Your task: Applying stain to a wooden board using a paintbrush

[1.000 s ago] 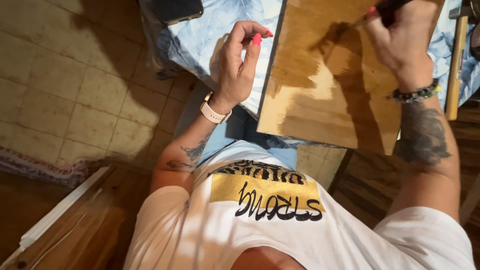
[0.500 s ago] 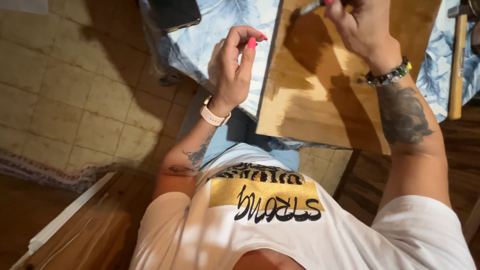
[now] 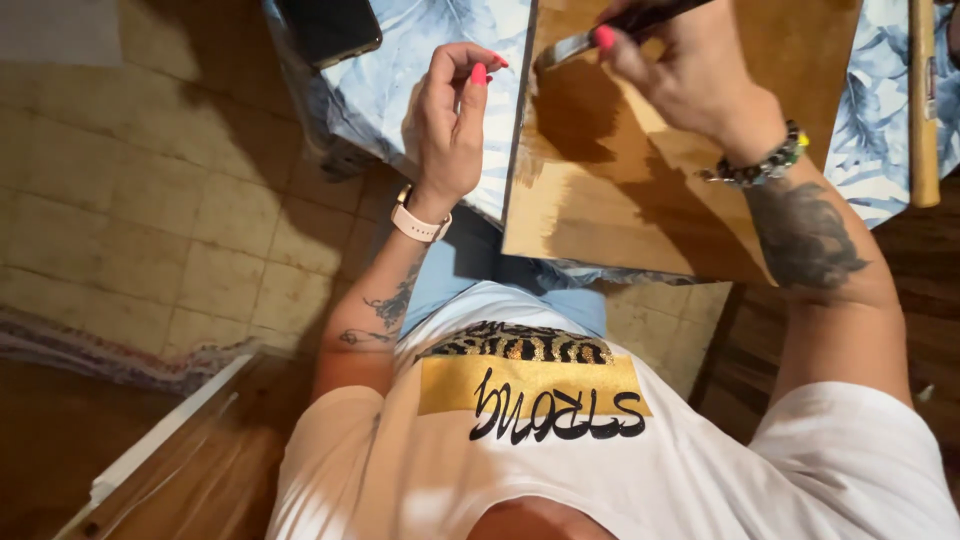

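A wooden board point(image 3: 640, 190) lies on the desk point(image 3: 420, 70), its near edge sticking out past the desk's near side over the person's lap. Part of its surface looks darker and glossy, part paler near the left edge. A paintbrush point(image 3: 600, 35) rests with its flat bristle end on the far left part of the board. The right hand point(image 3: 690, 70) is closed around the brush handle, fingers wrapped over it; a beaded bracelet point(image 3: 760, 165) sits on that wrist. The left hand point(image 3: 455, 120) stands just left of the board, fingers loosely curled and bent, holding nothing, its fingertips near the board's left edge; whether they touch the edge cannot be told. A pale watch strap point(image 3: 418, 222) circles that wrist.

The desk is covered by a light blue cloth with a leaf pattern point(image 3: 890, 120). On it, far left, lies a dark phone point(image 3: 330, 28). To the right of the board lies a long wooden handle point(image 3: 923, 100). Below and left is a tiled floor point(image 3: 130, 200).
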